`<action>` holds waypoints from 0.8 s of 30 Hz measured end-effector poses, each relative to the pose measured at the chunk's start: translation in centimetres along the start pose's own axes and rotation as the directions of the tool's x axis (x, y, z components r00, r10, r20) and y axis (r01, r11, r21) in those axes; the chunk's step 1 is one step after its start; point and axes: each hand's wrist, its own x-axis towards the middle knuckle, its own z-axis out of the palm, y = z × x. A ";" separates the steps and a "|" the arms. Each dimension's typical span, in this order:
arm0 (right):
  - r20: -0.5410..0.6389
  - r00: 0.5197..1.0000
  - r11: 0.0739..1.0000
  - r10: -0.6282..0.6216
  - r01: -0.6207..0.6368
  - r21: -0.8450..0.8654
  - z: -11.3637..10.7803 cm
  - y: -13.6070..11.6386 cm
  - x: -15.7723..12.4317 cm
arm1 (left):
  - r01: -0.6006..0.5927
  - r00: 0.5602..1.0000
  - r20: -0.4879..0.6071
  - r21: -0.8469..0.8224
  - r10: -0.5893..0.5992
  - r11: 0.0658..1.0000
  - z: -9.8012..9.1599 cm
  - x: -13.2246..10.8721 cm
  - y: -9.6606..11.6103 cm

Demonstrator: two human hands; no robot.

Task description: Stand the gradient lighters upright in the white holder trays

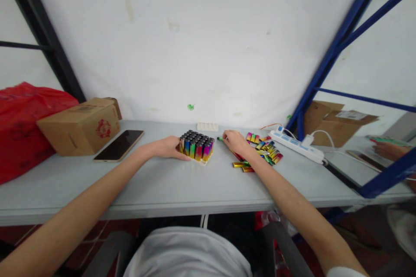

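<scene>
My left hand (169,147) grips the left side of a pale tray (203,163) packed with upright lighters (196,149). These have shiny rainbow-coloured bodies and black tops. Its thumb lies along the front, while the other fingers are partly hidden behind the block. To the right of the tray, my right hand (235,142) pinches a single lighter (220,138), green with a dark end, held lying sideways. Under and beside that forearm is a loose pile of similar metallic lighters (268,151), some gold, some red and green.
An empty-looking white slotted tray (208,127) sits against the wall. Left are a phone (119,146), a cardboard box (84,127) and a red bag (29,125). A white power strip (297,145) and blue frame post (325,60) stand right; beyond it another person's hand (390,149) shows.
</scene>
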 end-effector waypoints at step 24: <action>-0.210 0.963 0.835 0.167 -0.025 0.549 -0.7 -1.2 -0.5 | 0.015 1.000 0.008 -0.128 -0.014 0.992 -0.2 -0.5 0.5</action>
